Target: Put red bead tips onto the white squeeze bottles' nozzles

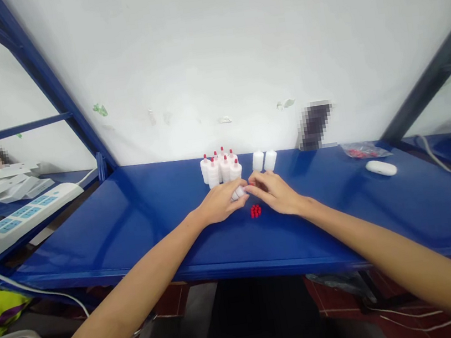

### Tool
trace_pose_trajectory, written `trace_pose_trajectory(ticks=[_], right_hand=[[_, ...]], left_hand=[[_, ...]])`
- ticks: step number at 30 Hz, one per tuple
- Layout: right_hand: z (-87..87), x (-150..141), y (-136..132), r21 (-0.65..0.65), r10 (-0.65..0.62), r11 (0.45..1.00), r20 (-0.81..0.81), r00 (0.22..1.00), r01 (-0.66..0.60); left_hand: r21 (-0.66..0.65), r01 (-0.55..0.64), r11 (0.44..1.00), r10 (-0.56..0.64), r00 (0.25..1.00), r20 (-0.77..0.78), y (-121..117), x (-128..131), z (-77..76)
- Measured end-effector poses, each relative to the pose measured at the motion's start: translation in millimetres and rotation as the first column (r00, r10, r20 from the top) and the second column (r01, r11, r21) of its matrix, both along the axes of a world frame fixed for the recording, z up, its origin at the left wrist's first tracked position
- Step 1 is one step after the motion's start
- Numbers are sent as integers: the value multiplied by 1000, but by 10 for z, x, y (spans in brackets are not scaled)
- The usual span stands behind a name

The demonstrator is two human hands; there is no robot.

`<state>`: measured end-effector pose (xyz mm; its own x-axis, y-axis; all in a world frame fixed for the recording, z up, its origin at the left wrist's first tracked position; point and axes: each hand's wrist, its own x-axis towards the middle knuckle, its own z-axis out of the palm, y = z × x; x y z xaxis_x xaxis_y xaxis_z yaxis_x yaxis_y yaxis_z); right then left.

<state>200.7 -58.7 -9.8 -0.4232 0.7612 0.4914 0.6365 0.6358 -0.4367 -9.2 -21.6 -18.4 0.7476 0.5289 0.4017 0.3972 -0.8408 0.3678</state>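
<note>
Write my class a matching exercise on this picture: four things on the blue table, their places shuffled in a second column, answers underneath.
Things
1. Red-tipped bottles
2. White bottles without red tips
3. Loose red caps
4. White oval case

Places
A. A pair just beyond the right hand
B. Beside the clear bag
C. A group just beyond the left hand
D. Nearest the front edge of the table

Pairs: 1-C, 2-A, 3-D, 4-B

White oblong plastic case (381, 168), right side of blue metal desk (131, 216). White-and-blue multi-socket power strip (26, 219), far left, near flat white boxes (13, 186).
</note>
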Motion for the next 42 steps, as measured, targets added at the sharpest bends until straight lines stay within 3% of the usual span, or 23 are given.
trace_pose_trajectory(ticks=[8,15,25,36,42], right_hand=[[37,87,-15,-105,14,994,-105,994,-25],[97,248,52,-275,96,960,145,985,-53],[189,357,90,-486,235,862,132,963,-144],[192,347,72,-503,204,855,104,973,-125],[95,231,55,-388,63,918,-56,996,-80]], left_hand=[[161,-27,987,41,996,-83,-5,-22,20],[39,-1,999,2,999,-38,9,-39,16],[32,-28,999,29,999,-33,36,-37,-5],[-14,-113,993,112,991,-75,18,-32,20],[-5,-67,998,66,993,-103,-1,-5,44]])
